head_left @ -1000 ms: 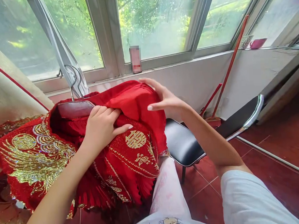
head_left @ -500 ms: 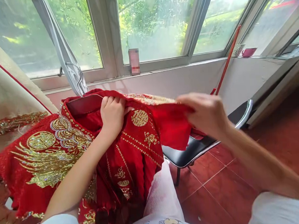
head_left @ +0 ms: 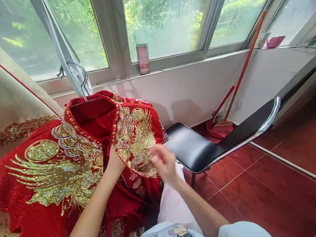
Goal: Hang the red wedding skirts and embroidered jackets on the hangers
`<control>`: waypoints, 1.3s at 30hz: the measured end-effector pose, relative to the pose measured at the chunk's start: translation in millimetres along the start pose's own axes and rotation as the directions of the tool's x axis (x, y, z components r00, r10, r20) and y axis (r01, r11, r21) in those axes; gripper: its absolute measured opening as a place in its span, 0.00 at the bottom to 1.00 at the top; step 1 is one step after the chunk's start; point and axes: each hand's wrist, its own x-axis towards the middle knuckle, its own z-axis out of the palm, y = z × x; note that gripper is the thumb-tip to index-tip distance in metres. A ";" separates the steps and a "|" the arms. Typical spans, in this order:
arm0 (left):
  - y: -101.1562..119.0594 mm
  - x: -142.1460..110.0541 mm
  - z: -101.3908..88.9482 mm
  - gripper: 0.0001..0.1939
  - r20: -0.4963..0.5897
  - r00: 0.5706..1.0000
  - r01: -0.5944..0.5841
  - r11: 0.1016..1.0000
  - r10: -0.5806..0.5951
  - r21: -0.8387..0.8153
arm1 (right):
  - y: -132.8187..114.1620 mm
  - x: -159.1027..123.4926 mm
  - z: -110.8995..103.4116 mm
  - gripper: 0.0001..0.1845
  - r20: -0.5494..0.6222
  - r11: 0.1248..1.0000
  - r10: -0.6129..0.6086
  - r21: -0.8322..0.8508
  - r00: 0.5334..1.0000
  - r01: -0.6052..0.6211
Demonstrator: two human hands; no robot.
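1. While the left hand (head_left: 116,161), grip hidden, sits inside the red jacket (head_left: 69,171) on its hanger (head_left: 91,109), support the front panel (head_left: 137,132) from behind.
2. Work the right hand (head_left: 165,163), fingers curled, pinch uncertain, lightly.

A hanger (head_left: 93,108) bore the red garment (head_left: 81,156). On the sill (head_left: 181,66) stood a blurred item (head_left: 143,59) and a pink cup (head_left: 275,42); on the red floor (head_left: 247,195), a chair (head_left: 194,146), broom (head_left: 245,67) and dustpan (head_left: 221,129).
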 end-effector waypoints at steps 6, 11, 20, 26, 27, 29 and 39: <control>-10.7 -23.2 -13.0 0.29 -0.014 0.997 0.066 0.968 -0.071 -0.244 | 114.6 60.2 -40.4 0.21 0.000 0.953 0.300 0.041 0.954 -0.300; -17.3 7.7 1.9 0.24 -0.043 0.977 0.187 0.931 -0.211 -0.315 | 127.6 56.6 -15.6 0.17 0.117 0.932 0.361 -0.007 0.925 -0.363; -27.2 28.4 -10.5 0.22 0.055 0.976 0.208 0.816 -0.213 -0.540 | 113.5 0.6 -58.1 0.19 -0.386 0.790 0.213 -0.472 0.898 -0.391; -10.6 7.4 -17.3 0.19 -0.086 0.984 0.104 0.902 -0.153 -0.419 | 89.0 -78.4 7.4 0.23 -0.367 0.789 -0.063 -0.588 0.928 -0.179; -2.9 3.0 -19.9 0.18 -0.095 0.984 0.101 0.917 -0.149 -0.386 | 81.3 -92.2 17.1 0.27 -0.327 0.785 -0.155 -0.614 0.932 -0.085; 16.3 -6.4 -25.3 0.16 -0.090 0.985 0.111 0.945 -0.145 -0.306 | 71.8 -113.6 34.7 0.36 -0.195 0.766 -0.202 -0.642 0.960 0.031; 22.6 -78.3 -72.5 0.15 -0.456 0.880 0.146 0.839 0.132 0.524 | 54.3 -137.6 31.2 0.08 0.118 0.942 -0.170 -0.270 0.978 0.197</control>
